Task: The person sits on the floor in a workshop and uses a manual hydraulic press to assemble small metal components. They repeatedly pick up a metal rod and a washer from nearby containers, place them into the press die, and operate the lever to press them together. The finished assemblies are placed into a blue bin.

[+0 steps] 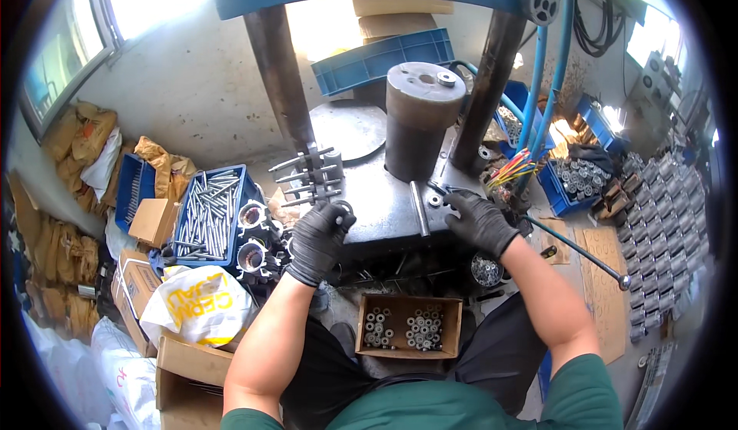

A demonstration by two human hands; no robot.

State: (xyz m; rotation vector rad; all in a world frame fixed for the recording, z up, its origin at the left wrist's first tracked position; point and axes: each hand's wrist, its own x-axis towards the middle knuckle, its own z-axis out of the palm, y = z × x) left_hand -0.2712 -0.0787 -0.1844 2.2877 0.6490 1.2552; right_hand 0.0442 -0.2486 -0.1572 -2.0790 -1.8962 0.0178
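Note:
My left hand (319,238), in a dark grey glove, is closed at the left front of the steel press table (369,218). A small shiny bit shows at its fingers, too little to name. A rack of metal shafts (314,178) is just beyond it. My right hand (483,221), gloved alike, has its thumb and fingers apart at the table's right. Its fingertips are beside a small metal ring (435,200) and a short dark piece (438,188). Between my hands a bare metal shaft (420,208) lies at the front edge. Behind it stands a thick steel cylinder (421,126) with a ring (446,79) on top.
Press columns (280,76) flank the table. A blue crate of shafts (211,218) stands left, beside slotted metal housings (252,255). Below, a cardboard box (409,351) holds small bearings. A lever rod (580,253) juts out right, near stacked metal cylinders (665,230) and blue bins (573,191).

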